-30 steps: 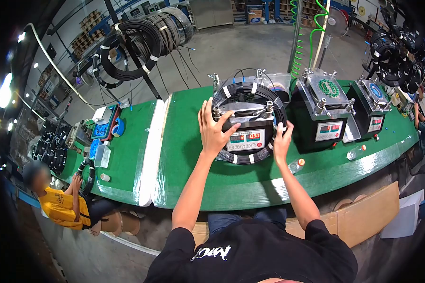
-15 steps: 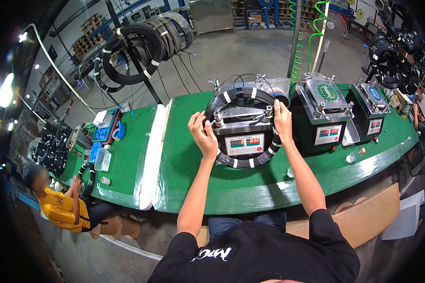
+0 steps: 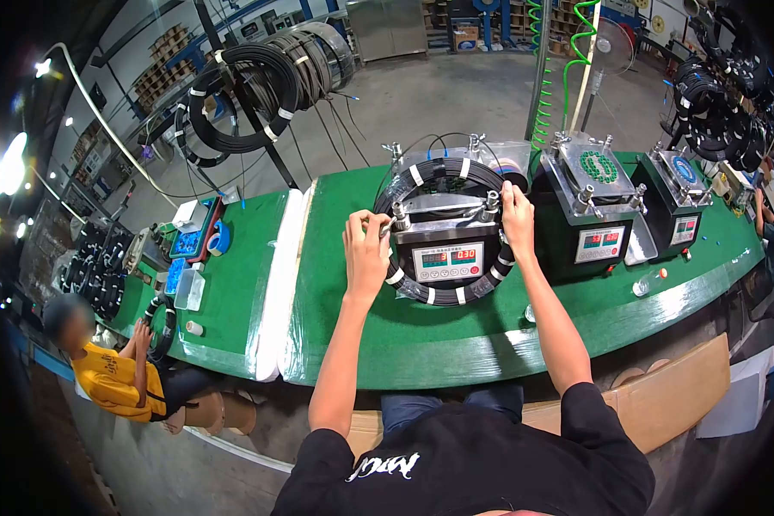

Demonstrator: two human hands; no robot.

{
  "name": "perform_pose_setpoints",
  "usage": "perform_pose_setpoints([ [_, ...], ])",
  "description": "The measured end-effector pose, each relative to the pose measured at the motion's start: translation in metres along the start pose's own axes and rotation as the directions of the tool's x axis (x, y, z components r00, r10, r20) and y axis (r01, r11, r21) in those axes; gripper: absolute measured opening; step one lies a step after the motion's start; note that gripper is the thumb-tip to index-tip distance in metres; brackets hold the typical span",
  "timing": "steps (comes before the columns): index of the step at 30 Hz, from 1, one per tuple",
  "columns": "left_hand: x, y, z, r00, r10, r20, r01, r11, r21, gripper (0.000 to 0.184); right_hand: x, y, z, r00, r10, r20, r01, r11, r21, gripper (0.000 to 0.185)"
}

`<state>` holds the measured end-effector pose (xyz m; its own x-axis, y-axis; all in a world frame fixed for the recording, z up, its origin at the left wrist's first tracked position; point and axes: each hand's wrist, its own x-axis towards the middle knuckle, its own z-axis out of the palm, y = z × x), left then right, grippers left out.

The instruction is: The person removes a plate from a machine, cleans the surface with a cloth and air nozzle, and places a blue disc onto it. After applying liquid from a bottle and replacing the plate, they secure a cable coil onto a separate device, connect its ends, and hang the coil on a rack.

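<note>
A coil of black cable with white bands point(image 3: 463, 295) encircles a black machine with a lit red display point(image 3: 449, 261) on the green table. My left hand point(image 3: 368, 249) is closed at the left side of the coil, beside the machine's left front clamp; its fingers are bent toward the thumb. My right hand point(image 3: 517, 222) grips the coil's upper right side, next to the right front clamp point(image 3: 492, 204). Thin cable loops with blue connectors point(image 3: 439, 155) rise behind the machine's top plate.
Two similar machines point(image 3: 600, 245) point(image 3: 683, 225) stand to the right. Small bottles point(image 3: 649, 283) lie near the front edge. Blue trays point(image 3: 191, 241) and a clear box point(image 3: 189, 290) are at left, by a seated co-worker in yellow point(image 3: 116, 378). Black coils point(image 3: 241, 99) hang behind.
My right hand has moved up along the coil from its lower right side. My left hand has left the machine's front and moved to the coil's left side, its fingers now more closed.
</note>
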<state>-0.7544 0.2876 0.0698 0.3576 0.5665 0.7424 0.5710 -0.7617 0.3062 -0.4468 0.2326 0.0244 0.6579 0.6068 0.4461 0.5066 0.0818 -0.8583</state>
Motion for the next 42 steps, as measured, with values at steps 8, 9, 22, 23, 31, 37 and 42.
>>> perform_pose_setpoints([
  [8,0.015,-0.009,-0.012,0.806,-0.345,0.481,0.493,0.841,-0.224,0.018,-0.003,0.001,0.001,0.999,-0.048,-0.025,0.049,0.998,0.029,0.047],
  [9,0.014,-0.007,-0.013,0.907,-0.222,0.358,0.290,0.946,-0.149,0.017,-0.003,0.001,0.001,0.998,-0.050,-0.027,0.051,0.998,0.031,0.047],
  [22,0.007,-0.015,-0.002,0.981,0.126,0.149,-0.121,0.992,-0.044,0.015,-0.033,-0.009,-0.008,0.996,-0.015,-0.090,0.018,0.999,0.040,0.041],
  [23,0.005,-0.015,0.000,0.979,0.151,0.134,-0.148,0.988,-0.033,0.014,-0.044,-0.002,-0.004,0.985,-0.061,-0.159,0.074,0.995,0.072,0.041],
  [31,-0.030,-0.007,0.027,0.970,-0.114,-0.215,0.105,0.993,-0.054,0.046,-0.126,0.026,0.014,0.969,0.059,-0.240,-0.026,0.990,0.140,0.059],
  [37,-0.082,0.000,0.063,0.798,-0.592,-0.112,0.480,0.736,-0.478,0.083,-0.125,0.026,0.010,0.978,0.122,-0.170,-0.092,0.981,0.172,0.059],
  [42,-0.130,0.006,0.106,0.699,-0.699,0.152,0.544,0.381,-0.748,0.082,-0.101,-0.004,-0.012,0.976,-0.115,-0.185,0.097,0.990,-0.105,0.065],
])
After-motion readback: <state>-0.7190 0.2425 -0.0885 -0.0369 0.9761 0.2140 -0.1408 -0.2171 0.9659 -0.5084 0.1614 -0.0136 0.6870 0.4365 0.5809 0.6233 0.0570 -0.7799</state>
